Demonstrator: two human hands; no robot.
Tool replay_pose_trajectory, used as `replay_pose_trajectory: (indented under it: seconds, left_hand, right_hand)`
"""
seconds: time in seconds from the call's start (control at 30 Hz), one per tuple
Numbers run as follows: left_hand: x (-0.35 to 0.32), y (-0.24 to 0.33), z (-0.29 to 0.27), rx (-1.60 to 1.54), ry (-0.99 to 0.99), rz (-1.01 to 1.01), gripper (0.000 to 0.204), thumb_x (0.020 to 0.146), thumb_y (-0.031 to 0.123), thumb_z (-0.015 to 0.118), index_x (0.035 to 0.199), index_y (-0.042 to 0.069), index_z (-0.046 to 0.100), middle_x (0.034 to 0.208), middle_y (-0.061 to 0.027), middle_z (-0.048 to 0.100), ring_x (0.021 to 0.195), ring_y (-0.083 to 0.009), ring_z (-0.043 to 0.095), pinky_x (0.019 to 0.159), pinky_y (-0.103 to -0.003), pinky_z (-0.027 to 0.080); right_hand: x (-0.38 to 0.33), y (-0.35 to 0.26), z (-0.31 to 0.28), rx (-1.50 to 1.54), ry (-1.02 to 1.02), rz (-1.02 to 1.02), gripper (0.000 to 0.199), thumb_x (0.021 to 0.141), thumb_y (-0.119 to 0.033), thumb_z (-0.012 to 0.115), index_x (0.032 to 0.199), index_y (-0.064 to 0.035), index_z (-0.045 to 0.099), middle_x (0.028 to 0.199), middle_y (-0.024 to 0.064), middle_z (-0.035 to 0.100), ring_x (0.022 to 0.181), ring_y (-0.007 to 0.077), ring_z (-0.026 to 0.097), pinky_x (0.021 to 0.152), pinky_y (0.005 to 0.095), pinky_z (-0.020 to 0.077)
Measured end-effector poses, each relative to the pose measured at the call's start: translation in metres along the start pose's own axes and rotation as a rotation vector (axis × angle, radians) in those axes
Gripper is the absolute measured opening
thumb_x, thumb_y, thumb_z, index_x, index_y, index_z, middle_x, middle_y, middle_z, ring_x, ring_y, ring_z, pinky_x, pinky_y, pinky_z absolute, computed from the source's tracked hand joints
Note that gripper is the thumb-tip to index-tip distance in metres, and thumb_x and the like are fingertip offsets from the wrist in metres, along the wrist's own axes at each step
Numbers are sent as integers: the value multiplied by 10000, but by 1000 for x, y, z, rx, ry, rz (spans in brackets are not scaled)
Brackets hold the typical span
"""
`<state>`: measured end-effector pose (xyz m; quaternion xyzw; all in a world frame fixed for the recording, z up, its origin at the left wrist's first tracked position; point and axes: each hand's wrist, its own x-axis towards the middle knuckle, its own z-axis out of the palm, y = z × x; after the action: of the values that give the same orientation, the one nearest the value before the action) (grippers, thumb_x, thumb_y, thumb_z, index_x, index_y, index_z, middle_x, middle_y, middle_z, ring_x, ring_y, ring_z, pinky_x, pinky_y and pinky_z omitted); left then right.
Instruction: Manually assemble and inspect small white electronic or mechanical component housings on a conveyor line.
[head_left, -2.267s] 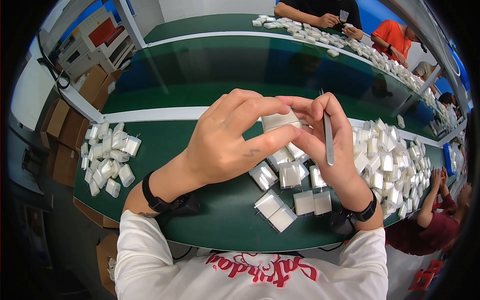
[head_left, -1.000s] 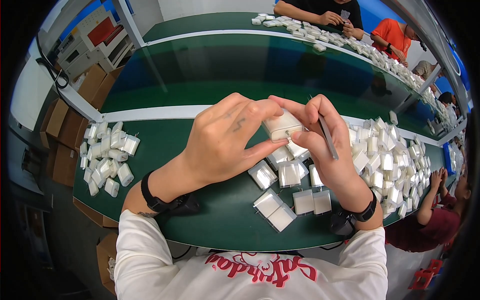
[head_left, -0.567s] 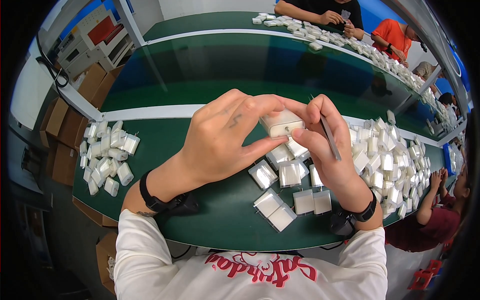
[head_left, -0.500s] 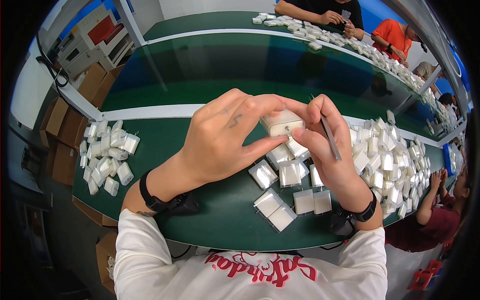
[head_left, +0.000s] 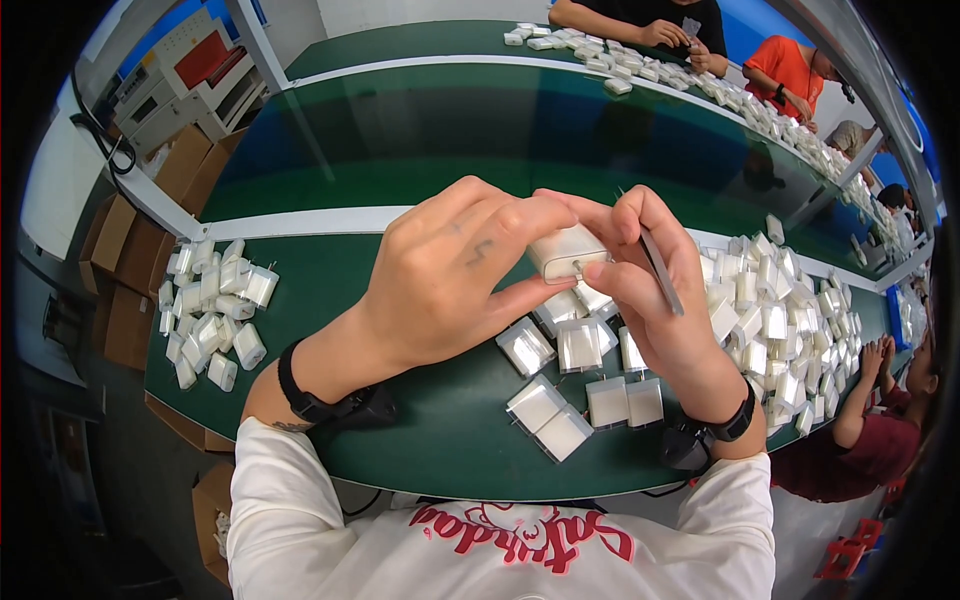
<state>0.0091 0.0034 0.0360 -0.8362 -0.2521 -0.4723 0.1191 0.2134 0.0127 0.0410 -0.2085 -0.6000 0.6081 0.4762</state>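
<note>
My left hand (head_left: 440, 270) grips a white charger (head_left: 566, 248) between thumb and fingers, its end face turned toward me. A small metal prong shows at that face, beside the tip of my right thumb. My right hand (head_left: 655, 270) is closed on a pair of metal tweezers (head_left: 660, 272), which slant across its fingers. Its thumb also presses on the charger's end. Below my hands several chargers in clear covers (head_left: 550, 418) lie on the green table (head_left: 440, 440), some hidden behind my right hand.
A heap of chargers (head_left: 775, 325) covers the table's right side; a smaller pile (head_left: 212, 305) lies at the left. Beyond a white rail (head_left: 300, 224) runs a dark green belt (head_left: 420, 130). Co-workers sit across and at right. Cardboard boxes (head_left: 135, 250) stand at left.
The charger has turned slightly in my fingers, and the prong at its end now shows beside my right thumb. Both hands have barely shifted. Loose chargers beyond the rails have slid a little leftward.
</note>
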Motion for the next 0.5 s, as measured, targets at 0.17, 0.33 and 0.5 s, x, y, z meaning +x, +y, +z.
replay_pose_trajectory:
  seconds: [0.17,0.33,0.5]
  left_hand:
    - [-1,2,3,17,8,-2,592,609,93,906,1080,38,552,988,-71,688,750,-263,637,618,-323,516]
    - [0,3,4,25,17,-2,591,603,102,910,1073,42,558,988,-61,685,741,-266,627,610,-324,511]
    - [-1,2,5,23,23,11,591,604,108,910,1076,50,559,986,-62,684,739,-266,627,618,-327,511]
  right_hand:
    - [-1,0,0,58,-7,29,292,821,65,578,924,-97,358,1350,282,526,1262,258,533,999,368,468]
    - [-2,-2,1,79,-4,64,296,808,89,552,924,-100,357,1361,277,522,1280,250,518,1013,368,455]
    - [-2,-2,2,99,-4,63,288,805,98,534,920,-100,358,1365,277,519,1291,255,509,1021,369,443]
